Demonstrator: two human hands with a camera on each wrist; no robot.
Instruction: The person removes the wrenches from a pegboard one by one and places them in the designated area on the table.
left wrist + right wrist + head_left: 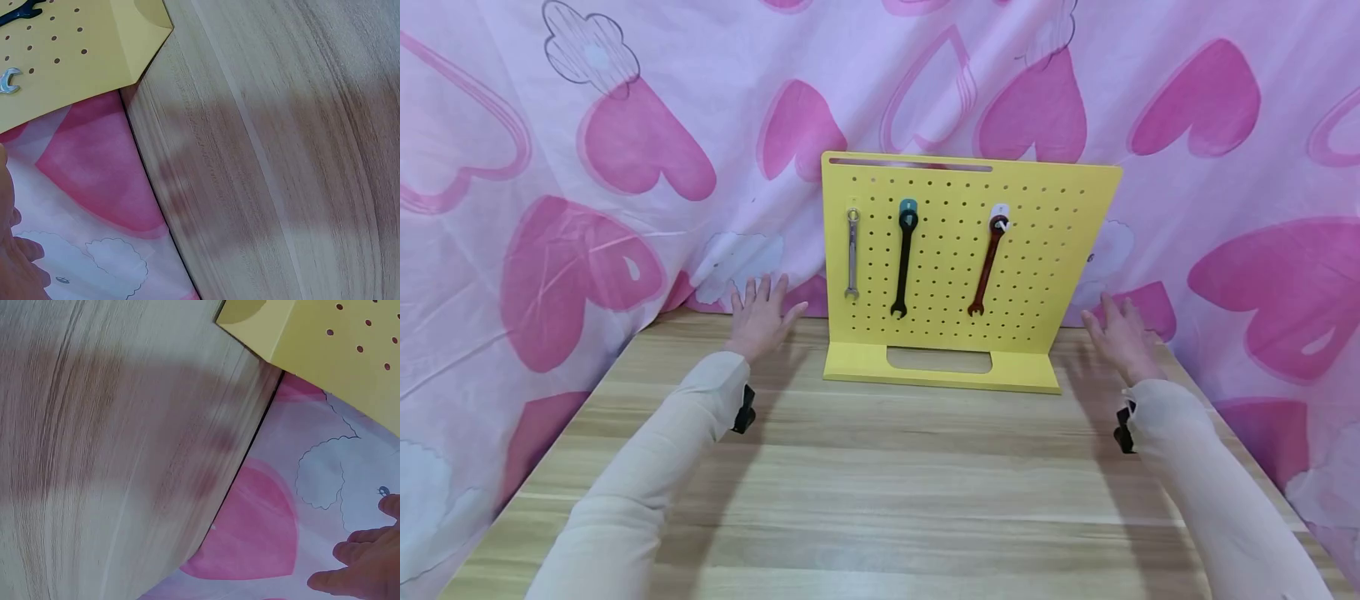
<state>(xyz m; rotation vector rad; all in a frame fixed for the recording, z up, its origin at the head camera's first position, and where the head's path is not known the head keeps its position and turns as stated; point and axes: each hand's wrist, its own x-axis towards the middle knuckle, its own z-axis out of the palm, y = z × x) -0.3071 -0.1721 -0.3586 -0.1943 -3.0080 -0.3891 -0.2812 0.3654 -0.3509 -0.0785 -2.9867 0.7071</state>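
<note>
A yellow pegboard stand (940, 333) stands upright at the back of the table. Three wrenches hang on it: a small silver wrench (852, 254) at the left, a black wrench (904, 262) beside it, and a dark red wrench (988, 267) further right. To the left of the board is my left hand (758, 321), fingers spread, holding nothing. My right hand (1122, 337) reaches out on the board's other side, also with extended fingers and nothing in it. In the left wrist view, the silver wrench's open end (9, 81) shows near the board's edge.
The wood-grain table (880, 483) spreads in front of the board. Behind and at both sides hangs a pink curtain (715, 100) with heart prints, close to the table's back edge. Both wrists carry a black strap device (744, 410).
</note>
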